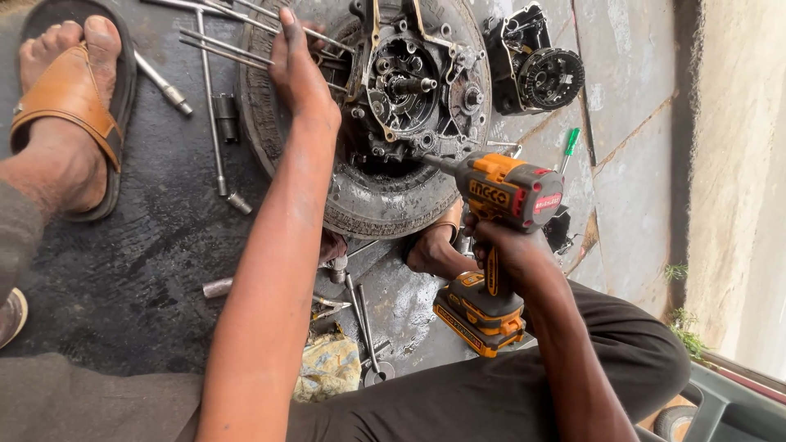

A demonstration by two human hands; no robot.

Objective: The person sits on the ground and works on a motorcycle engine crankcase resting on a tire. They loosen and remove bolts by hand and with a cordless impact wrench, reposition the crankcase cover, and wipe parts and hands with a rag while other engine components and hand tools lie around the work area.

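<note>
Oily dark ground (139,278), paved slabs and wall beyond right hand. Left hand (296,69) stretched forward, resting on tyre (377,209) rim; grip unclear, possibly on rods (229,47). Right hand (499,245) wrapped around cordless drill (499,196), bit tip at engine casing (409,82) ahead of hand.

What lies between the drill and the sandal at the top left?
In the head view, the left arm crosses between drill and sandal; long metal rods lie there on dark ground.
</note>
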